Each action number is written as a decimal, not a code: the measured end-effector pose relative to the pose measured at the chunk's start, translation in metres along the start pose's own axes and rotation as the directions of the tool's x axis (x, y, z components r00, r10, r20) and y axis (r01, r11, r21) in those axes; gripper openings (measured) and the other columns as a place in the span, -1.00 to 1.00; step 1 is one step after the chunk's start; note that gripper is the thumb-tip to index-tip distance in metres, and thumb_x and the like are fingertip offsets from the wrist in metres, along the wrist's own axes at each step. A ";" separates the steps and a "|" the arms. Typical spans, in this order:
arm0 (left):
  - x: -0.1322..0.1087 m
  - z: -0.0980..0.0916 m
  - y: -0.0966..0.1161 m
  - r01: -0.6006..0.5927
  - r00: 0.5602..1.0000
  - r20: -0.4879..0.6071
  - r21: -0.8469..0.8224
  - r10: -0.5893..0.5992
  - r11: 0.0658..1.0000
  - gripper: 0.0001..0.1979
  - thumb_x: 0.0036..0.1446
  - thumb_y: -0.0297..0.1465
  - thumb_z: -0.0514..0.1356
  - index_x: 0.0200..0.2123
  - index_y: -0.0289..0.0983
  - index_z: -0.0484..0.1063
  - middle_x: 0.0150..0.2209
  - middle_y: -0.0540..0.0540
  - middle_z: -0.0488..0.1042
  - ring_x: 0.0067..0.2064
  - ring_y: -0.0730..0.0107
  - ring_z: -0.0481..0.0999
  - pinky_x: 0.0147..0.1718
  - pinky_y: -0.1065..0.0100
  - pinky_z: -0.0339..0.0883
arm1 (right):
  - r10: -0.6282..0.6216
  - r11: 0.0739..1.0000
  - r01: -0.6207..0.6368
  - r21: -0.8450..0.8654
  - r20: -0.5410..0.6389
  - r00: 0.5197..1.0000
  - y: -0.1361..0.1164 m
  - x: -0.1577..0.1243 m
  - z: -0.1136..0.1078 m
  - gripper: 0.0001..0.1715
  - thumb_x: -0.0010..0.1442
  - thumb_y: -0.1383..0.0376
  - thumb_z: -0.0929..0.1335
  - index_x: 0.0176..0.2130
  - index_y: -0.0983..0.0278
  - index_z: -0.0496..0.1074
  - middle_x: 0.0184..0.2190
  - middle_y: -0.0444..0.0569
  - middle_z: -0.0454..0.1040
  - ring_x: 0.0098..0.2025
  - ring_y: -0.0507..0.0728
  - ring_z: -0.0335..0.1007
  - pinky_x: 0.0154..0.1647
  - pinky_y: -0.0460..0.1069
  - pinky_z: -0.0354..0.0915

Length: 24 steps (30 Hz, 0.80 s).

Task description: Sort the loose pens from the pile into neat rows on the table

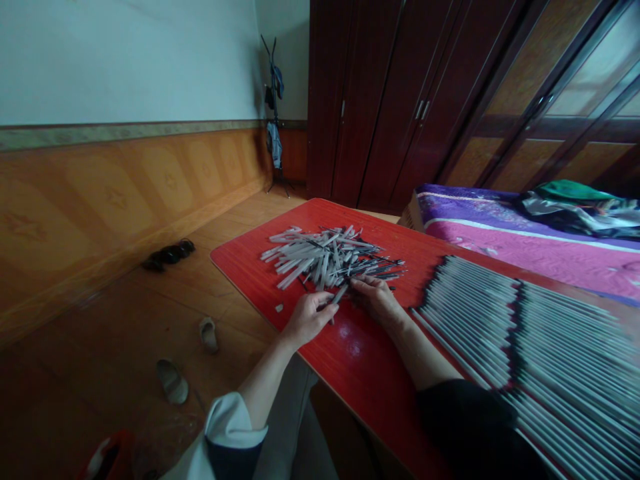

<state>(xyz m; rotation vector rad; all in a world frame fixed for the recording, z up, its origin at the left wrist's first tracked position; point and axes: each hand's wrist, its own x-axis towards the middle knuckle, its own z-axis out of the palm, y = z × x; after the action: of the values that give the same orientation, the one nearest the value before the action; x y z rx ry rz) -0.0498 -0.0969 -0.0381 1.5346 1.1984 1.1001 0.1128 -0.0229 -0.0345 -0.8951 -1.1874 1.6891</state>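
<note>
- Two hands meet at the near edge of a pile [325,257] in the middle of the frame, and the view there is too soft to show every finger.
- Left hand [307,319] is curled, its fingertips pinched on the near end of one stick [340,293].
- Right hand [377,300] lies palm down, just right of that stick, with its fingers at the pile's lower edge. Whether it grips anything I cannot tell.
- Rows [550,347] of long grey sticks fill the right of the frame. They are cut off by the right and bottom edges, and a dark sleeve [470,427] covers their near corner.
- The red table [360,360] runs out of the picture at the bottom.
- The stick is slim and pale grey. It tilts up to the right, and its far end touches the pile.
- The pile lies on the table and is made of pale grey and white sticks lying crisscross, with some dark ones toward its right side. What the pieces are is too small to tell.
- A pair of slippers [173,381] lies on the floor at lower left, and a bed [525,247] with a purple and pink cover stands at right.
</note>
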 end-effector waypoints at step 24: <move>0.000 0.000 0.001 -0.004 1.000 -0.002 0.000 0.004 1.000 -0.75 0.10 -0.29 0.10 -0.31 -0.36 0.44 -0.56 0.03 0.33 -0.51 0.51 0.31 -0.53 0.49 0.13 | 0.009 1.000 -0.010 -0.017 -0.033 0.999 -0.005 -0.003 0.004 -0.67 -0.15 0.11 0.47 -0.49 0.30 0.41 -0.63 -0.13 0.43 -0.63 0.00 0.29 -0.66 -0.11 0.18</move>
<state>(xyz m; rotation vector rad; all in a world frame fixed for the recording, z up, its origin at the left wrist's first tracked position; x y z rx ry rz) -0.0493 -0.0975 -0.0368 1.5373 1.1969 1.1048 0.1112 -0.0268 -0.0284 -0.9376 -1.1791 1.6673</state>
